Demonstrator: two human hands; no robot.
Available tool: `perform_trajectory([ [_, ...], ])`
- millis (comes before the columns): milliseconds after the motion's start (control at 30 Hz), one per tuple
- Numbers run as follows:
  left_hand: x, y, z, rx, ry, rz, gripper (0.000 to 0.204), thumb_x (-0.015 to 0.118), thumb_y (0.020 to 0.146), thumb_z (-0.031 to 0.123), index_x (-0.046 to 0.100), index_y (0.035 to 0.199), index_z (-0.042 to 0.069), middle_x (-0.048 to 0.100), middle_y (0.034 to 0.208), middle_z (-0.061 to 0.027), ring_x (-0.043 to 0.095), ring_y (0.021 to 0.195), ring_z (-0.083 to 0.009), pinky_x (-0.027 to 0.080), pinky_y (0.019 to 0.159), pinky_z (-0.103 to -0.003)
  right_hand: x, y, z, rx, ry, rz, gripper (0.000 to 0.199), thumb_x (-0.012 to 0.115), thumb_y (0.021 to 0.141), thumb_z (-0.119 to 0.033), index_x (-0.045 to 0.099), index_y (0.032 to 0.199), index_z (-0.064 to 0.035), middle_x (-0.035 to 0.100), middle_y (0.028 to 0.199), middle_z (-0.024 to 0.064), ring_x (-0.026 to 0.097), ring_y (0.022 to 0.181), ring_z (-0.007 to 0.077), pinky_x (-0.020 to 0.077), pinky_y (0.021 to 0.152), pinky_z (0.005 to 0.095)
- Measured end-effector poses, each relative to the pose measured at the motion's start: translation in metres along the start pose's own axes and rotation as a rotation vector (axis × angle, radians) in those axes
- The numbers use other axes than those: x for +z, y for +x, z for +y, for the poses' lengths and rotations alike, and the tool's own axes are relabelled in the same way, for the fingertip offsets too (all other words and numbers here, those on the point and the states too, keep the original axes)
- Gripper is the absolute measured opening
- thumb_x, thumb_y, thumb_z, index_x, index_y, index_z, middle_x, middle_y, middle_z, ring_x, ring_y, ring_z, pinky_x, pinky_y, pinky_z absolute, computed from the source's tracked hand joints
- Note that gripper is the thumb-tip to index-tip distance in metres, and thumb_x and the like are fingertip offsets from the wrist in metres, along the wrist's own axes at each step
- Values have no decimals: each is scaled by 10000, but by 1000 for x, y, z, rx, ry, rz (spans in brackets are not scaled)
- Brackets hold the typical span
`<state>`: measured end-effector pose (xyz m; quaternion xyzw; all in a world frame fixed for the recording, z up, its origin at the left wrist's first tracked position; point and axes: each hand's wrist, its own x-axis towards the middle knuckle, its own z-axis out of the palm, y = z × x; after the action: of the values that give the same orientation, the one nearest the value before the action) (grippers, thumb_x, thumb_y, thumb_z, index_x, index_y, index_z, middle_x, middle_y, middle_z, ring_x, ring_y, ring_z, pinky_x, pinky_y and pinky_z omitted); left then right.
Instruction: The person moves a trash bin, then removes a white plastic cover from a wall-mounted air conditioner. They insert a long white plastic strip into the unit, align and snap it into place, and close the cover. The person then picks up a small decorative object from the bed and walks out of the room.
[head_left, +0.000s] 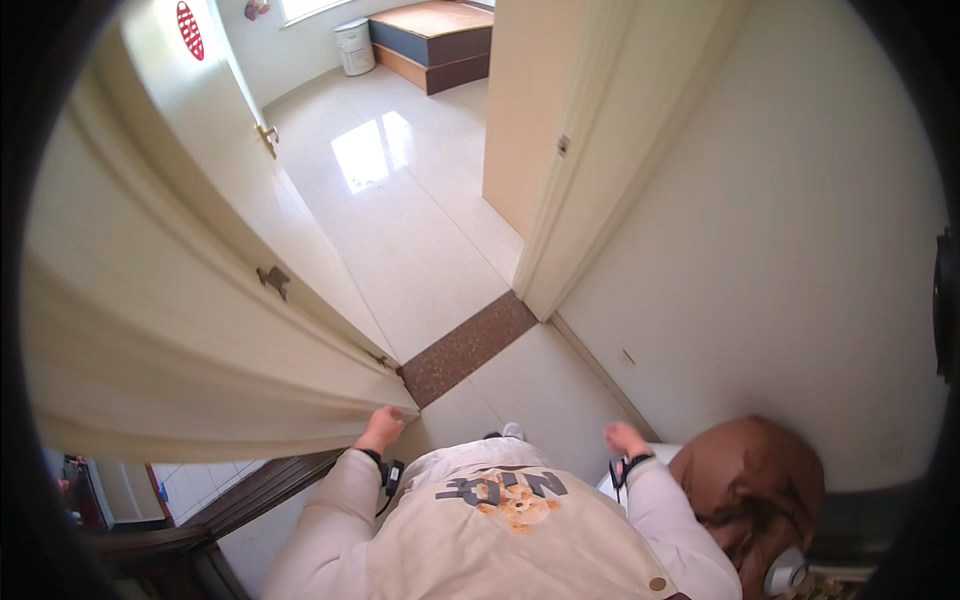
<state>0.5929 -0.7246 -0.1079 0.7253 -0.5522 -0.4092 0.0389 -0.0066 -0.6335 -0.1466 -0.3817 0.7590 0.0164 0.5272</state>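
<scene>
My left hand [381,428] is at the lower free corner of a cream door [190,330], fingers curled against its edge. A metal handle [272,281] sticks out higher up the door's face. My right hand [624,438] hangs in the air in front of my chest with the fingers loosely curled and nothing in them. Both wrists wear a black band. My cream top with a bear print [510,520] fills the lower middle. A shoe tip [512,431] shows just beyond it.
A brown speckled threshold strip [465,348] crosses the doorway ahead, beside a cream door frame [560,200] and a plain wall [780,250]. Beyond lie glossy tiles [400,200], a white bin [354,45] and a low wooden platform [435,40]. Something brown and rounded [750,480] is at lower right.
</scene>
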Motion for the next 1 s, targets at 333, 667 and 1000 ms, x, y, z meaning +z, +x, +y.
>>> perform_trajectory([
  [333, -102, 247, 95, -136, -266, 75, 294, 600, 746, 131, 661, 1030, 86, 646, 1037, -192, 606, 1011, -316, 482, 868, -357, -31, 183, -559, -897, 144, -316, 346, 602, 864, -244, 595, 1182, -108, 640, 862, 49, 567, 755, 117, 477, 649, 277],
  [667, -322, 484, 121, -192, -217, 206, 283, 567, 776, 170, 650, 1031, 81, 670, 990, -145, 627, 944, -294, 491, 826, -372, -141, 374, -594, -341, -306, 64, 306, 561, 815, -322, 686, 863, -47, 639, 719, 127, 618, 623, 197, 476, 536, 325],
  [1000, -423, 712, 43, -328, -748, 216, 165, 523, 820, 164, 654, 843, 66, 644, 708, -93, 626, 630, -190, 487, 529, -338, -233, 557, -639, 74, -976, -445, 412, 641, 773, -298, 634, 1142, -113, 645, 1138, 65, 615, 999, 220, 475, 847, 393],
])
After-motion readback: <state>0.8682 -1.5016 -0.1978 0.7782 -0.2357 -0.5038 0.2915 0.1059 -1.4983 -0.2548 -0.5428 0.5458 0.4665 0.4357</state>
